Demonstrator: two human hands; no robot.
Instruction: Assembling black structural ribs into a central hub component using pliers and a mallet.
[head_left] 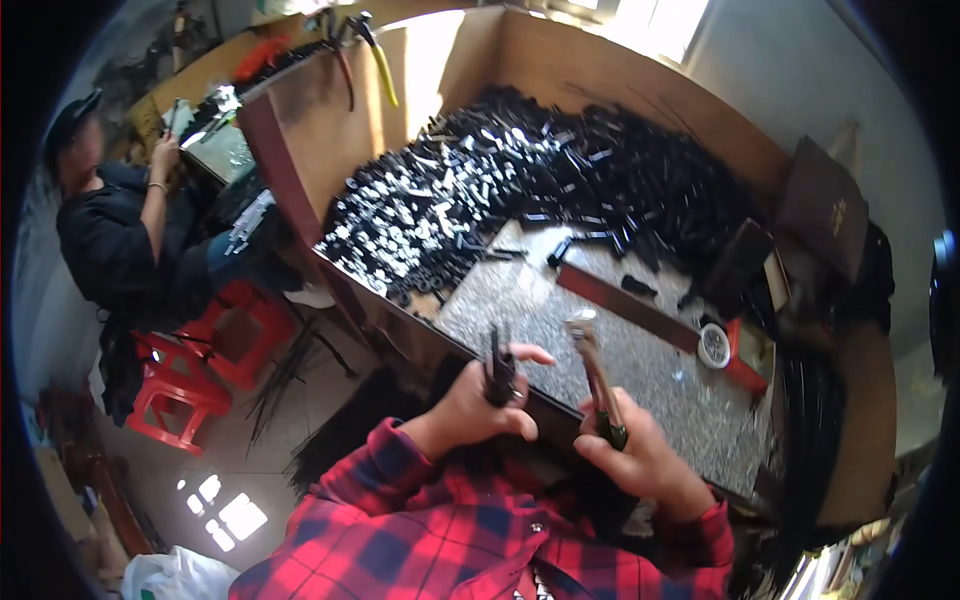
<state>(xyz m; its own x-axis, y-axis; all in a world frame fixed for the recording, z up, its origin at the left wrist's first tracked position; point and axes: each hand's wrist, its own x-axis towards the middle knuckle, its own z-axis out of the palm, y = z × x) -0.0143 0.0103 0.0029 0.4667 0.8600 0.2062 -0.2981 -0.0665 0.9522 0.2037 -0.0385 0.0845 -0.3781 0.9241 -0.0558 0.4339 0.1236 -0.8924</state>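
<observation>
My left hand holds a small bunch of dark, narrow pieces upright against its fingers. Its thumb and one finger stretch out to the right; the exact kind of the pieces is too blurred to tell. My right hand is wrapped round the handles of a pair of pliers, whose bright metal head points up and away from me. Both hands are above the near edge of a speckled grey work surface, a short gap apart. Beyond them lies a large heap of black and silvery short tubular pieces.
Wooden boards wall the bench; yellow-handled pliers hang on one. A dark reddish bar, a round white container and a red box lie right. Another person sits left near red stools.
</observation>
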